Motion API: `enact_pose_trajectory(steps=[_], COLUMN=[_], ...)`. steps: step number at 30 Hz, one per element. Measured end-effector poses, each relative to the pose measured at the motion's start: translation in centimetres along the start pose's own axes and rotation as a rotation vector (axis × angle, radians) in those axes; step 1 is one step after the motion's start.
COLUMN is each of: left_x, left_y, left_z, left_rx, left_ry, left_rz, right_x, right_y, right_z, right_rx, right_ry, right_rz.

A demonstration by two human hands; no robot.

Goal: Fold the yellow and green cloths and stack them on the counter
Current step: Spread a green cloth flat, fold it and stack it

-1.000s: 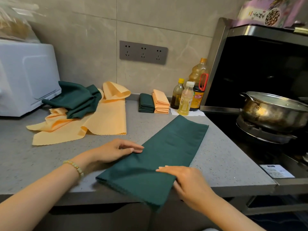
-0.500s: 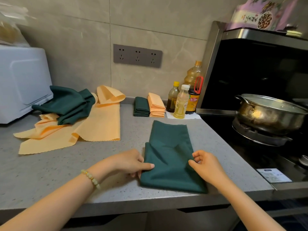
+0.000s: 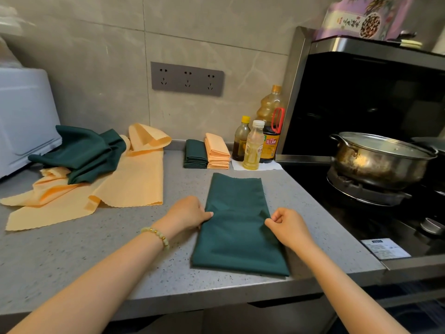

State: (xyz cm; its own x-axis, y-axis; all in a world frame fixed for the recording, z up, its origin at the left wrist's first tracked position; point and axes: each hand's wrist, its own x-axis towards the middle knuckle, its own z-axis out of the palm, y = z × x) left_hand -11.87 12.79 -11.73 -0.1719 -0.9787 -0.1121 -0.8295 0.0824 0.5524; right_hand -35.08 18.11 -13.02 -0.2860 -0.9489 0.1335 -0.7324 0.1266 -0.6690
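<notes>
Midway, my left hand (image 3: 186, 214) and right hand (image 3: 287, 227) pinched opposite sides of the cloth (image 3: 238, 237), which likely needed halving again next.

Front cloth (image 3: 238, 227): dark green, plain.
Counter (image 3: 72, 256): grey, fine dark speckle.
Loose cloths (image 3: 134, 186): pale yellow-orange, plain.
Crumpled cloth (image 3: 84, 153): dark green.
Green stack (image 3: 195, 154): dark green.
Yellow stack (image 3: 216, 151): pale yellow-orange.
Socket panel (image 3: 187, 78): dark grey.
Wall tiles (image 3: 96, 68): beige-grey, faint marbling.
Bracelet (image 3: 156, 236): pale green beads, some gold.
Pot (image 3: 375, 165): steel, brown staining.
</notes>
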Motion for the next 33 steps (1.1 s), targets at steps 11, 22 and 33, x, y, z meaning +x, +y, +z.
enact_pose_trajectory(steps=[11,22,33], left_x=[-3.4,-4.6,-5.0], left_y=[2.4,1.4,0.3], left_z=[4.6,6.4,5.4], left_rx=[0.489,0.445,0.420], left_ry=[0.029,0.085,0.053], left_rz=[0.363,0.180,0.133], right_x=[-0.6,-4.8,-2.6], right_y=[-0.5,-4.1,-0.5], right_z=[0.0,3.9,3.4], right_rx=[-0.046,-0.382,-0.481], right_ry=[0.015,-0.200,-0.339], right_rz=[-0.047,-0.515,-0.453])
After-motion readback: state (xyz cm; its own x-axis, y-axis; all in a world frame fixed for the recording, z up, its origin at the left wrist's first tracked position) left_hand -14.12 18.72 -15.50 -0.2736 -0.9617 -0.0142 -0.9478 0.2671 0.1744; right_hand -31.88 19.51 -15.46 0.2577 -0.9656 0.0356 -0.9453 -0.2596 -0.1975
